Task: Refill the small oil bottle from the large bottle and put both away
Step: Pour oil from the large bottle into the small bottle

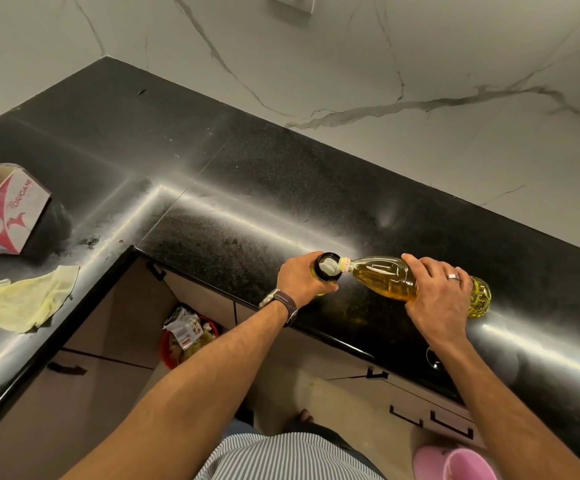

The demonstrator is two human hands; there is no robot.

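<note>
The large clear bottle [382, 277] of yellow oil lies almost on its side above the black counter [247, 174], its yellow neck at the open mouth of the small bottle [328, 266]. My right hand [437, 292] grips the large bottle round its middle. The small bottle stands upright near the counter's front edge, mostly hidden, with my left hand [302, 277] wrapped round it. Its opening shows white inside a dark rim.
A pink and white carton [4, 209] stands open at the far left, with a pale yellow cloth [25, 299] in front of it. Below the counter are cabinet fronts, a red bin [188, 336] of rubbish and a pink tub [455, 464].
</note>
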